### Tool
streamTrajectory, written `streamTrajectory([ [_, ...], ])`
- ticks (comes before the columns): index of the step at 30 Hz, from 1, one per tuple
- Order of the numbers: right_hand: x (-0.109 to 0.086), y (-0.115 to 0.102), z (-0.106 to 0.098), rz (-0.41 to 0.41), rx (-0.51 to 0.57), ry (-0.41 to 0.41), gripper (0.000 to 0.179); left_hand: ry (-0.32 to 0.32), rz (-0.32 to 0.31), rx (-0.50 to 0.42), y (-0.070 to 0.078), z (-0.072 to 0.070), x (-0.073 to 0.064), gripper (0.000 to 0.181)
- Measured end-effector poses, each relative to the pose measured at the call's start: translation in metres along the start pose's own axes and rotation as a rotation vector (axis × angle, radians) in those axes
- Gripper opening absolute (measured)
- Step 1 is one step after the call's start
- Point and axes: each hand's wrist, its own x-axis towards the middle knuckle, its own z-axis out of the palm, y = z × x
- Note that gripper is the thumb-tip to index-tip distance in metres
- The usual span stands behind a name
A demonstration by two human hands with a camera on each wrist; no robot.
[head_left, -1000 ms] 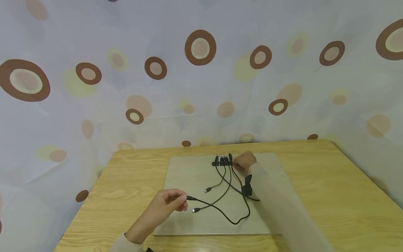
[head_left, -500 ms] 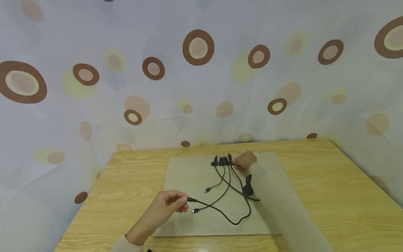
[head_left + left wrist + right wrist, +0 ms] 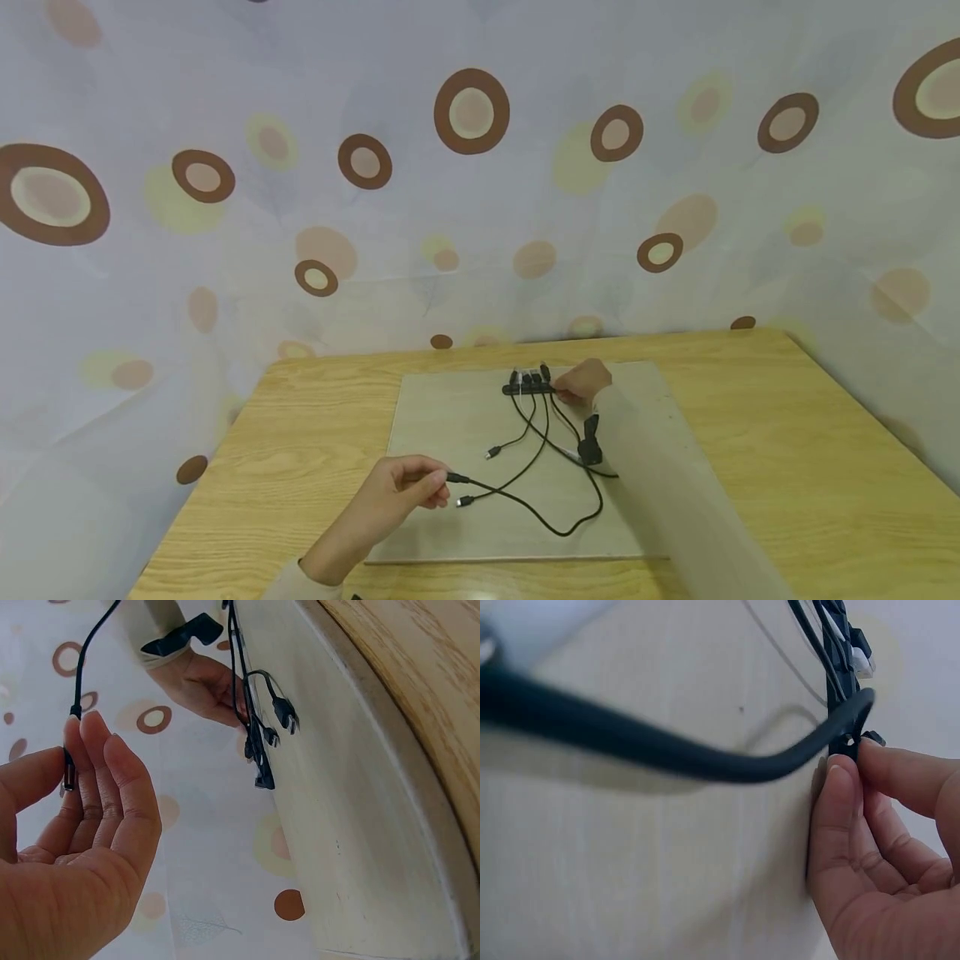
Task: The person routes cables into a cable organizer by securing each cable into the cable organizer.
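My left hand (image 3: pixel 408 493) pinches the plug end of a black charging cable (image 3: pixel 525 502) between thumb and fingers, raised above the near left part of the board; its metal tip (image 3: pixel 69 778) shows in the left wrist view. This cable curves in a loose loop back toward a black cable holder strip (image 3: pixel 517 390) at the board's far side. My right hand (image 3: pixel 585 380) pinches the strip's right end with thumb and forefinger, also seen in the right wrist view. Several cables sit side by side in the strip, among them one with a white connector (image 3: pixel 862 664).
Two black cable plugs, a nearer one (image 3: pixel 465 501) and a farther one (image 3: pixel 492 452), lie on the pale board (image 3: pixel 427 408). Beneath is a wooden table (image 3: pixel 300 442). A patterned curtain (image 3: pixel 420 233) hangs behind. A black strap (image 3: pixel 590 446) circles the right wrist.
The cable's loop has shifted slightly right, and the cable at the strip's right end has moved slightly left. Both hands stay nearly in place.
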Motion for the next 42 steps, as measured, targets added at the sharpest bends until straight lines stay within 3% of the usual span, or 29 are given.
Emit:
streamTrajectory([
  [9,-0.004,-0.003,0.001,0.007,-0.041,0.048,0.022,-0.004,-0.009,-0.011,-0.002,0.005,-0.001,0.034],
  [14,-0.012,-0.007,0.007,0.003,-0.150,0.103,0.008,-0.006,-0.016,-0.020,-0.004,0.007,-0.002,0.034],
  [20,-0.029,-0.015,0.009,-0.055,-0.290,0.135,0.017,-0.009,-0.015,-0.017,-0.004,0.010,-0.002,0.034],
  [33,-0.020,-0.006,0.009,-0.055,-0.418,0.136,0.023,-0.032,-0.022,-0.011,-0.002,0.014,0.000,0.033],
  [36,-0.022,-0.005,0.005,-0.094,-0.384,0.117,0.020,-0.034,-0.022,0.006,0.000,0.012,0.002,0.031],
  [42,-0.026,-0.009,-0.006,-0.102,-0.054,-0.082,0.028,0.025,-0.008,0.062,0.007,-0.007,0.015,0.028],
])
